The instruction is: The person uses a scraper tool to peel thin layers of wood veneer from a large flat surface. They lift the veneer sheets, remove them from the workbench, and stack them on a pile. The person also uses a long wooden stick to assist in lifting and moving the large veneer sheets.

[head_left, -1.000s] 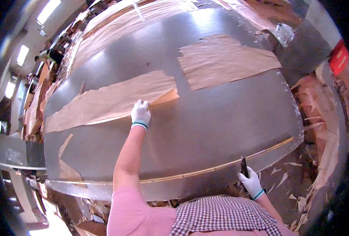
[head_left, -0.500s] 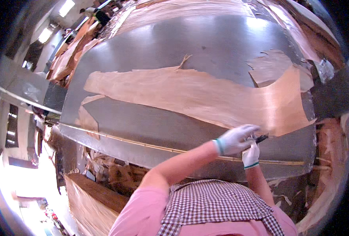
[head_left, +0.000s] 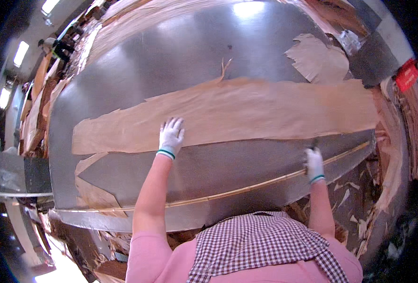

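A long, pale tan wood veneer sheet lies lengthwise across a smooth grey table. My left hand, in a white glove with a green-edged cuff, rests on its near edge, left of the middle, fingers stretched out. Near the sheet's right end, my gloved right hand is closed around a short black hand tool; most of the tool is hidden or blurred, so its kind is unclear. A thin wooden strip runs along the table's near side, passing beside my right hand.
Torn veneer pieces lie at the far right and near left of the table. Stacked veneer stands beyond the far edge. Scraps litter the area below the right side. Another person bends over at the far left.
My hands have parted: the left moved left onto the veneer, while the right keeps the black tool. The sheet's raised right end now lies flat, and the view has turned.
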### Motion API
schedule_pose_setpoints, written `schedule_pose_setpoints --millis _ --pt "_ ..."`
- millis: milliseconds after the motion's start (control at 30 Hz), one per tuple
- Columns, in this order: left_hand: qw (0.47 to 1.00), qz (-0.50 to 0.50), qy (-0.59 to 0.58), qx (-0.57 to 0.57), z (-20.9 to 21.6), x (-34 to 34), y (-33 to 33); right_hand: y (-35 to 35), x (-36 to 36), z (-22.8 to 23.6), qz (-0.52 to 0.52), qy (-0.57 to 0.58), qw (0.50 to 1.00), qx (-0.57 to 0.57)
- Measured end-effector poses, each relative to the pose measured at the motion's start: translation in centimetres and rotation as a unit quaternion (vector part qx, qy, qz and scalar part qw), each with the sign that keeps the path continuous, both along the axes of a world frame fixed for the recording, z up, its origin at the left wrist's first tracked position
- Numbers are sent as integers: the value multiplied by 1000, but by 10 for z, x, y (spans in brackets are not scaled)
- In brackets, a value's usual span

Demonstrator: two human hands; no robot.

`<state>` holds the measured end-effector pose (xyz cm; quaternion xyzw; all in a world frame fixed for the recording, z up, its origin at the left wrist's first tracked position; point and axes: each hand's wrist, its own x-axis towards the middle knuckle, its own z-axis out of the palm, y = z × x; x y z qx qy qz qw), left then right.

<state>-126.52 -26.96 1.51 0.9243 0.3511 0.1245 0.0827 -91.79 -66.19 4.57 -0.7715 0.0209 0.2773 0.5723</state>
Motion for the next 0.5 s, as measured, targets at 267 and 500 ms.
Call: schedule_pose_setpoints --millis 267,500 --pt "995 56 50 62 -27 15 96 254 -198 12 519 -321 773 -171" --pt "998 57 -10 -10 -24 24 103 438 -216 3 442 -293 812 -243"
